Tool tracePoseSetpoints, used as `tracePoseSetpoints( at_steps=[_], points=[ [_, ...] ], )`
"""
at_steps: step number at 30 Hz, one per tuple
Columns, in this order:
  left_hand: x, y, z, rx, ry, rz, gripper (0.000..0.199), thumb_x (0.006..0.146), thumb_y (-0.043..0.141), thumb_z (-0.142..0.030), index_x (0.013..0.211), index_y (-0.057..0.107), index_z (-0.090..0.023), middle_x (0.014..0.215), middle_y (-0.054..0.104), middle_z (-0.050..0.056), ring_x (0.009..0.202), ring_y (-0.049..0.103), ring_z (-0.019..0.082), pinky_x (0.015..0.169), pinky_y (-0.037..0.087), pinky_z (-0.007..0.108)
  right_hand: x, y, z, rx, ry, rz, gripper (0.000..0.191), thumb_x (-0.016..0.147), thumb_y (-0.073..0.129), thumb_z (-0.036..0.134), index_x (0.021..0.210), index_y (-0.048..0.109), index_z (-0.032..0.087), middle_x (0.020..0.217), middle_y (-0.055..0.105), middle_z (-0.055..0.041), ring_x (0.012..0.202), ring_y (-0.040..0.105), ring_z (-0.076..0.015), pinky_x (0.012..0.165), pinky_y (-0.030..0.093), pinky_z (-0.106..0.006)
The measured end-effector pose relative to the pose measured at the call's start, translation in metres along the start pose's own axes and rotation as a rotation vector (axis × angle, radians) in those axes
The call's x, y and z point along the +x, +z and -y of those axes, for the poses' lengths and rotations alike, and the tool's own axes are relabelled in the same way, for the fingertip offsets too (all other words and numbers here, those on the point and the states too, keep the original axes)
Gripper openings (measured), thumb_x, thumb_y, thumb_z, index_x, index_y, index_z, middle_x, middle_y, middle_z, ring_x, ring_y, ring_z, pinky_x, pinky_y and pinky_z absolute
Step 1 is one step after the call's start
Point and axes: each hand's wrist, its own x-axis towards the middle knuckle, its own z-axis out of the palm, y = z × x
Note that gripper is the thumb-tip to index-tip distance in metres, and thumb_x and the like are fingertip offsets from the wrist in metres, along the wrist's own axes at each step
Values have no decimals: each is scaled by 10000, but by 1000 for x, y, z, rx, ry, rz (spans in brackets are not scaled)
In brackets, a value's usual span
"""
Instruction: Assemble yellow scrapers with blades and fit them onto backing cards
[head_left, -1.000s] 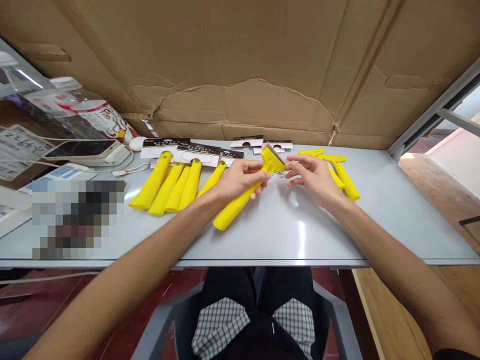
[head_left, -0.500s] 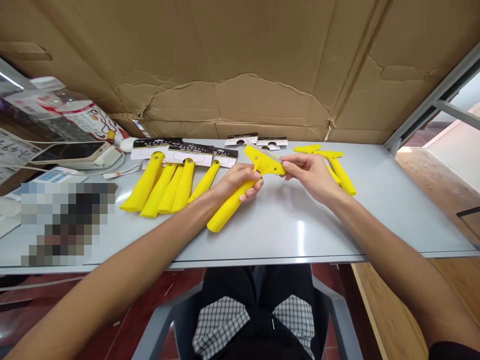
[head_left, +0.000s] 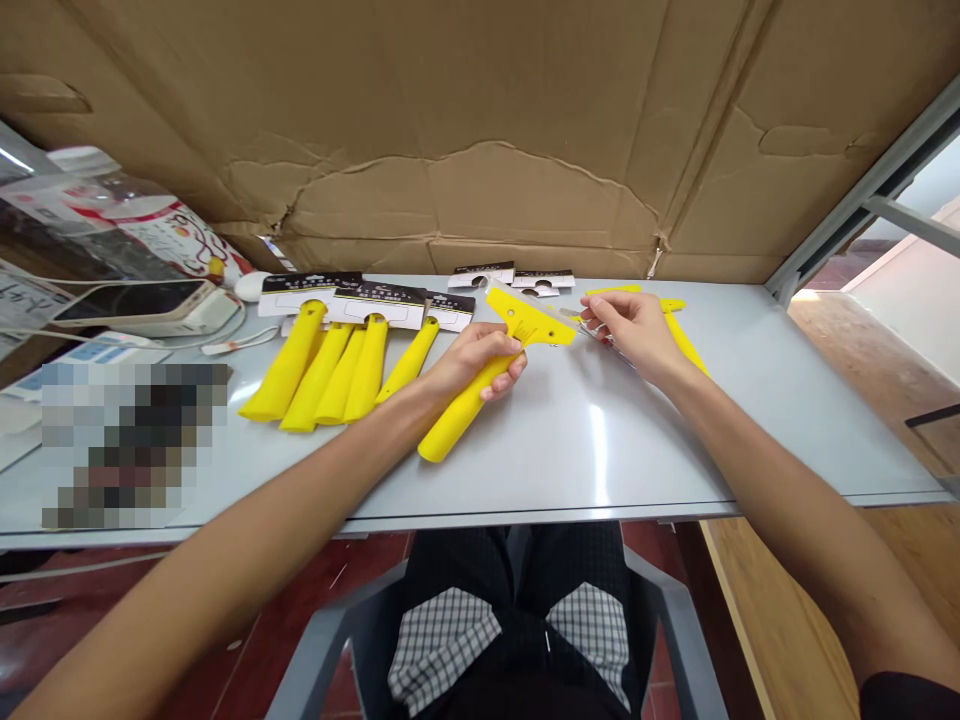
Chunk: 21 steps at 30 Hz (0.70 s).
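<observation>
My left hand (head_left: 487, 362) is closed around the handle of a yellow scraper (head_left: 457, 415), whose wide head with two holes points up and away. Just right of that head, my right hand (head_left: 634, 330) is pinched, with a thin shiny piece showing by its fingers; what exactly it grips is too small to tell. Behind the right hand lie more yellow scrapers (head_left: 687, 340), partly covered by it. To the left, several yellow handles (head_left: 281, 370) rest in a row under black and white header cards (head_left: 382, 305).
Two loose cards (head_left: 544, 283) lie at the back, before a cardboard wall (head_left: 480, 120). On the left are a plastic bottle (head_left: 150, 220), a phone (head_left: 135, 303), cables and papers. The table's front edge (head_left: 525, 522) runs above my lap.
My right hand has moved right, off the scraper's head, and a thin shiny piece now shows by its fingers. The left hand keeps its hold almost unmoved.
</observation>
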Motion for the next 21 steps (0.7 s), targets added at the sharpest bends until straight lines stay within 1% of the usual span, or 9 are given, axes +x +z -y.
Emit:
tracePoseSetpoints(
  at_steps=[3, 5, 6, 8, 11, 14, 18, 21],
  points=[
    [0, -1, 0, 17, 11, 15, 248, 715, 723, -325, 601, 578, -160, 478, 559, 4, 326, 415, 66, 316, 292, 198, -4, 5, 5, 121, -9, 46, 401, 904, 802, 601, 1076, 834, 240, 1031, 809, -75, 870, 716, -182, 795, 584, -346],
    [1, -1, 0, 21, 17, 28, 252, 712, 729, -328, 597, 588, -155, 472, 555, 1, 316, 410, 64, 311, 278, 199, -11, 11, 12, 187, -57, 99, 401, 894, 818, 592, 1125, 835, 265, 1030, 810, -57, 866, 713, -173, 797, 583, -344],
    [2, -1, 0, 21, 19, 29, 256, 715, 733, -329, 596, 588, -154, 473, 558, 1, 316, 412, 63, 312, 278, 199, -14, 13, 15, 182, -83, 124, 384, 886, 833, 573, 1125, 840, 272, 1016, 811, -48, 865, 710, -173, 793, 581, -345],
    [2, -1, 1, 15, 21, 20, 265, 714, 741, -330, 596, 577, -160, 483, 569, 3, 323, 419, 62, 314, 280, 198, -19, 15, 20, 116, -111, 153, 330, 869, 860, 519, 1090, 857, 275, 977, 809, -36, 863, 704, -178, 793, 578, -355],
    [3, 1, 2, -1, 16, -1, 266, 703, 751, -334, 613, 558, -174, 502, 587, 7, 342, 438, 67, 315, 285, 198, -21, 13, 22, 24, -105, 158, 255, 863, 865, 461, 1035, 875, 273, 925, 803, -31, 839, 689, -181, 799, 573, -371],
    [3, 3, 4, -16, 13, -10, 265, 709, 757, -331, 631, 557, -177, 522, 602, 9, 355, 454, 71, 316, 290, 196, -19, 11, 20, 33, -108, 157, 209, 870, 857, 428, 1010, 876, 274, 942, 807, -31, 828, 686, -173, 792, 569, -364],
    [4, 3, 5, -12, 14, -28, 249, 705, 759, -332, 663, 573, -173, 534, 614, 10, 360, 457, 73, 319, 302, 193, -18, 11, 18, 75, -97, 169, 205, 869, 857, 439, 977, 865, 265, 967, 812, -35, 830, 699, -171, 780, 583, -356],
    [4, 2, 5, -6, 11, -24, 245, 695, 762, -327, 671, 573, -174, 534, 616, 10, 361, 458, 74, 317, 303, 193, -18, 12, 19, 105, -86, 186, 183, 870, 857, 415, 956, 861, 254, 970, 810, -36, 817, 707, -163, 755, 592, -342]
  ],
)
